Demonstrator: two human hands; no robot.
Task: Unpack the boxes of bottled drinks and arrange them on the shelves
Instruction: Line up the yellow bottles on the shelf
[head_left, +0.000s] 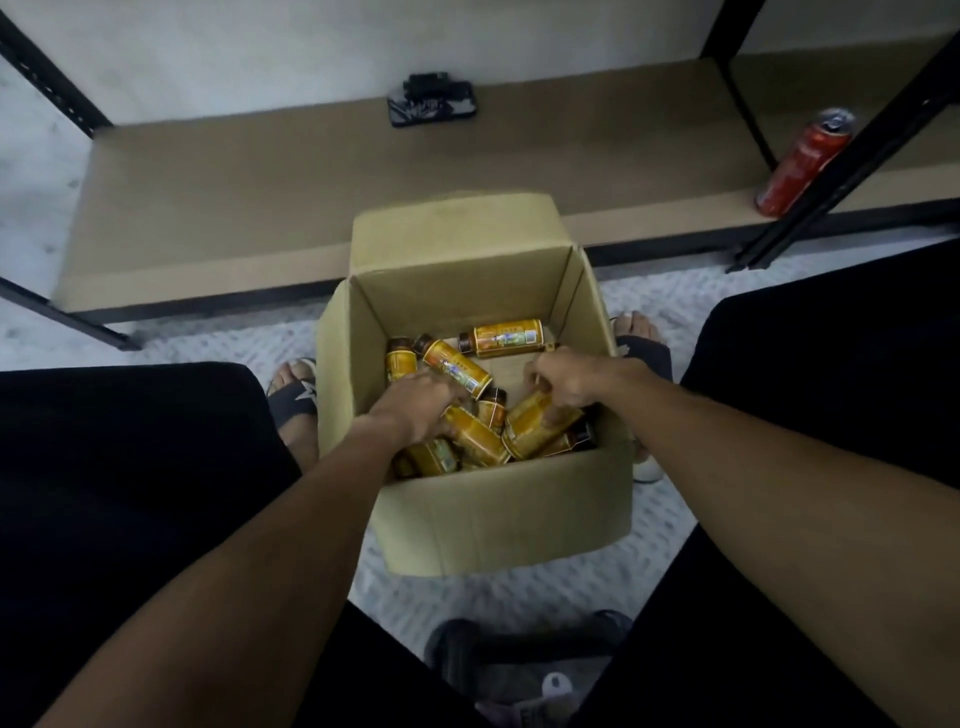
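Box (498, 509) on floor (208, 343) between feet (296, 395), before shelf (234, 197). Bottles (506, 338) heaped inside box, left hand (421, 402) and right hand (569, 376) among them. Phone (431, 104) on shelf behind box; can (802, 161) on shelf, far right.

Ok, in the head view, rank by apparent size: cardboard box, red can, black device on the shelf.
1. cardboard box, clearly largest.
2. red can and black device look about alike: the can is longer, the device wider, so I won't rank them.
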